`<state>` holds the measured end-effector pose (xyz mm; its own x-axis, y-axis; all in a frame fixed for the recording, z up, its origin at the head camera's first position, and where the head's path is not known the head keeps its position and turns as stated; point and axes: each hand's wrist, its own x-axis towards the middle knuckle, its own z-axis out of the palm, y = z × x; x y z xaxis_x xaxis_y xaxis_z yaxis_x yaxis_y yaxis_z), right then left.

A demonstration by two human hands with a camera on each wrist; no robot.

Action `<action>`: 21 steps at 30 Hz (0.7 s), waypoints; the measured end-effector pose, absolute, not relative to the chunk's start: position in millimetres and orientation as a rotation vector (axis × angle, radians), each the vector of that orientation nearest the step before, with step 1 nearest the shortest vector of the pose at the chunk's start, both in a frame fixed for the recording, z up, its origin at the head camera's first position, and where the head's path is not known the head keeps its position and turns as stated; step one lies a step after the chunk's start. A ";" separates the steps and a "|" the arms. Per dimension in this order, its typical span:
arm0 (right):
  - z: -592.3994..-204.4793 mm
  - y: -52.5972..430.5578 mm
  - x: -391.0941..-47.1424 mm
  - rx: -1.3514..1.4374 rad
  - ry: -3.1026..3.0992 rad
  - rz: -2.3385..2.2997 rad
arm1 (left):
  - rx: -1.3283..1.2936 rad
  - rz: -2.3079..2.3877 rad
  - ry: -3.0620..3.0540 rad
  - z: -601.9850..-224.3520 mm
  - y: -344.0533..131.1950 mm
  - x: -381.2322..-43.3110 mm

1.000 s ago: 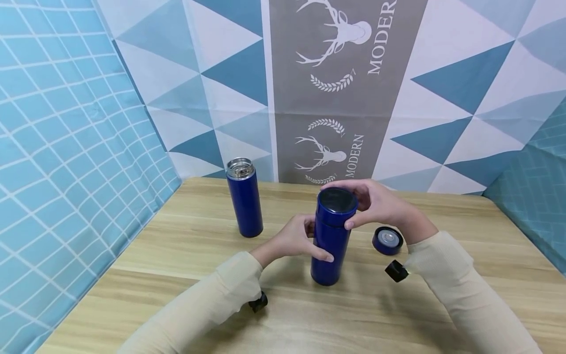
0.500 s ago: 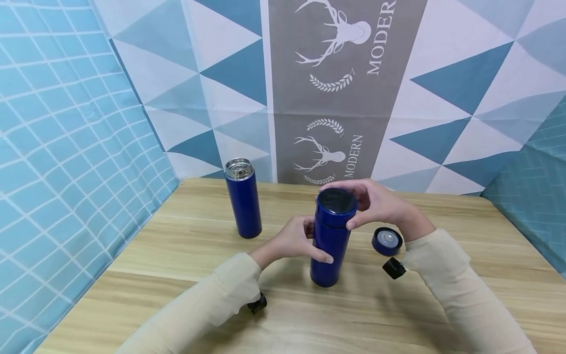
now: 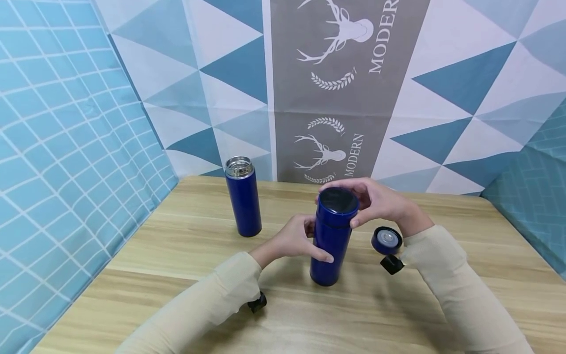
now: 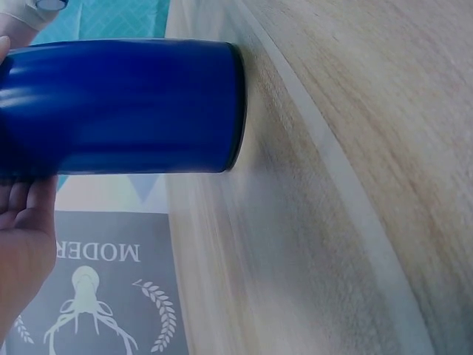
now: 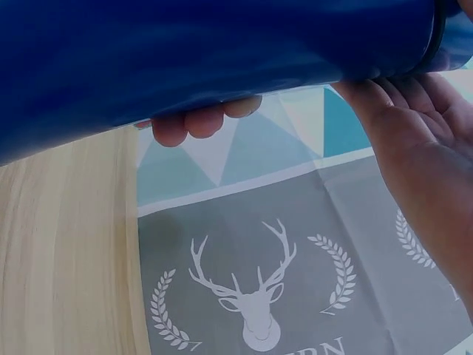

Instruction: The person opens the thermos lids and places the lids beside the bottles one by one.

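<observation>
A dark blue thermos flask (image 3: 325, 265) stands upright on the table in the head view, its blue lid (image 3: 338, 200) with a dark top seated on it. My left hand (image 3: 297, 239) grips the body around the middle, thumb across the front. Around the lid, my right hand (image 3: 379, 200) has its thumb on the near side and its fingers behind. In the left wrist view, the flask's base (image 4: 233, 107) sits right at the tabletop. The right wrist view shows left-hand fingertips (image 5: 204, 123) below the flask's edge, while most fingers behind the flask are hidden.
A second blue flask (image 3: 244, 206) stands without a lid at the back left, its steel mouth showing. One loose lid (image 3: 387, 240) lies underside up, just right of the held flask. Patterned cloth (image 3: 327, 98) hangs behind the wooden table (image 3: 199, 236).
My right hand has turned slightly around the lid, its thumb shifting a little to the right and its wrist a little to the left. The left hand and the flask stay in place.
</observation>
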<state>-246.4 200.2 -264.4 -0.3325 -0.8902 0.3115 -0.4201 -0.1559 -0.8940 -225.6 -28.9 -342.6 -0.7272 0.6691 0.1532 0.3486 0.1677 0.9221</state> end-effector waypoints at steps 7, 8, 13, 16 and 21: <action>-271.3 199.8 -247.7 -1.458 1.641 -1.548 | 0.961 1.574 2.188 -341.1 -28.8 -225.3; -273.7 199.5 -247.3 -1.455 1.620 -1.568 | 0.958 1.576 2.190 -341.2 -28.8 -225.2; -287.5 197.5 -244.5 -1.489 1.505 -1.679 | 0.937 1.584 2.188 -342.8 -28.3 -224.8; -291.7 197.2 -238.6 -1.480 1.514 -1.765 | 0.932 1.575 2.194 -343.2 -27.8 -224.5; -286.8 193.7 -218.8 -1.340 1.738 -1.893 | 0.931 1.582 2.195 -342.5 -28.1 -224.3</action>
<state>-218.8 193.7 -286.8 -0.5493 -0.7037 0.4506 -0.3889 -0.2621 -0.8832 -224.3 -28.1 -342.5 -0.7537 0.6420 0.1406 0.3364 0.1931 0.9217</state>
